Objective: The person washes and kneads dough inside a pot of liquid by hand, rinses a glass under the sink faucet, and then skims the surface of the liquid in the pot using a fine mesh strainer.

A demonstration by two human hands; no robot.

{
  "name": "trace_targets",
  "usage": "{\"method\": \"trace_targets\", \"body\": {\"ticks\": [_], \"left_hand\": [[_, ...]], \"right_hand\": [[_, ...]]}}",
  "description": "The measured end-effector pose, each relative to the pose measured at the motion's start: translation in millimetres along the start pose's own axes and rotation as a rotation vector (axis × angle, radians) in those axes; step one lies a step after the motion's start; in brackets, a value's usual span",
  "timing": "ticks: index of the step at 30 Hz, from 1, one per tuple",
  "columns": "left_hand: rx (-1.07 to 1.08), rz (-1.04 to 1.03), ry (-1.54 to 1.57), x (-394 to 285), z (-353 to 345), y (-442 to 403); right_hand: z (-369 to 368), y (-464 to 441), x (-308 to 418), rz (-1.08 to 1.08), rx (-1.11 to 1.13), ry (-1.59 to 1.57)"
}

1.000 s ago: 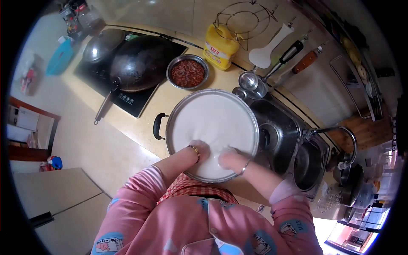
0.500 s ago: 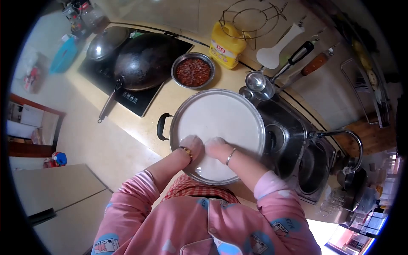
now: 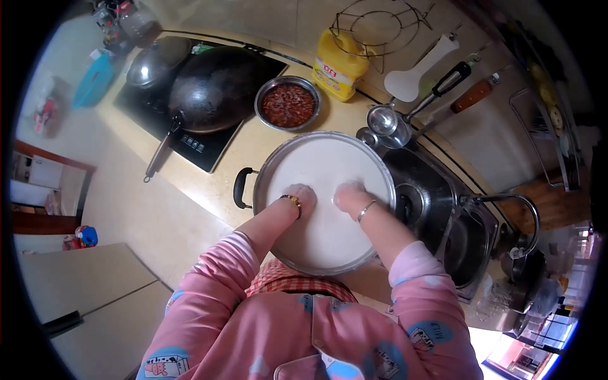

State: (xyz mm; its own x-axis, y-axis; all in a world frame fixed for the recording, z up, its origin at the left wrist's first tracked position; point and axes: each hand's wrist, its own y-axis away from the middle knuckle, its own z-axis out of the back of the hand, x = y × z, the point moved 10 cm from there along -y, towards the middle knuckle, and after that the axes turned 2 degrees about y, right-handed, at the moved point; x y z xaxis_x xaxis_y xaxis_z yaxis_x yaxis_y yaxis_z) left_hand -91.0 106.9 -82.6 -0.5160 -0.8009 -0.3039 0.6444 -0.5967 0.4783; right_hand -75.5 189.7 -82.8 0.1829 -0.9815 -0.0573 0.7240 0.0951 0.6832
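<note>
plainly, white liquid [image 3: 326, 161] around left grip [image 3: 303, 197]

We can read one word with confidence: "MILK", in dark capitals on a blue patch [image 3: 430, 334] of the left sleeve [image 3: 415, 297], nearer to us than the cooktop [image 3: 212, 157] and to its right. On the right sleeve [image 3: 202, 304], nearer to us than the cooktop, a carton print [image 3: 166, 366] has small dark marks that we cannot make out. To the right of the cooktop, the yellow jug [image 3: 345, 54] bears a label [image 3: 334, 75] with large characters on red and finer lines beneath, too blurred for us to name a brand. On the cooktop's near part, the control panel [image 3: 193, 144] shows small white symbols, perhaps with lettering, too small for us to read.
</note>
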Motion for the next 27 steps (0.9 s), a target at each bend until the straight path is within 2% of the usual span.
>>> {"method": "trace_targets", "body": {"ticks": [2, 4, 7, 8, 10, 12, 13, 15, 16, 19, 22, 23, 25, 27], "left_hand": [[-0.043, 0.056, 0.063, -1, 3, 2], [0.098, -0.068, -0.015, -22, 3, 17], [0.081, -0.046, 0.039, -26, 3, 32], [0.076, -0.049, 0.037, -26, 1, 35], [0.134, -0.185, -0.126, -37, -11, 44], [0.130, -0.202, -0.114, -44, 0, 57], [0.129, -0.215, -0.103, -46, 4, 63], [0.061, -0.164, -0.075, -37, -5, 61], [-0.007, -0.116, -0.051, -30, -6, 58], [-0.008, -0.078, -0.015, -18, -19, 52], [-0.081, -0.120, 0.040, -15, -22, 54], [-0.081, -0.119, 0.040, -17, -16, 56], [0.087, 0.003, 0.097, -13, -17, 62], [0.078, 0.036, 0.150, -6, -25, 58]], "right_hand": [[-2, 16, -3, 0.039, 0.018, 0.105], [-2, 36, -2, 0.079, 0.033, 0.211], [-7, 61, 0, 0.086, 0.075, 0.134], [-11, 62, -4, 0.025, 0.071, 0.021], [-32, 61, -11, -0.041, 0.067, -0.091], [-32, 58, -8, 0.019, -0.169, -0.128], [-34, 58, -8, 0.020, -0.168, -0.127], [-35, 65, 13, 0.167, -0.108, -0.030], [-39, 61, 16, 0.169, -0.109, -0.031], [-49, 49, 24, 0.163, -0.116, -0.128], [-47, 47, 43, 0.196, -0.072, -0.156], [-39, 51, 53, 0.221, -0.070, -0.192], [-40, 46, 65, 0.246, -0.067, -0.228], [-46, 34, 78, 0.284, -0.063, -0.299]]}}
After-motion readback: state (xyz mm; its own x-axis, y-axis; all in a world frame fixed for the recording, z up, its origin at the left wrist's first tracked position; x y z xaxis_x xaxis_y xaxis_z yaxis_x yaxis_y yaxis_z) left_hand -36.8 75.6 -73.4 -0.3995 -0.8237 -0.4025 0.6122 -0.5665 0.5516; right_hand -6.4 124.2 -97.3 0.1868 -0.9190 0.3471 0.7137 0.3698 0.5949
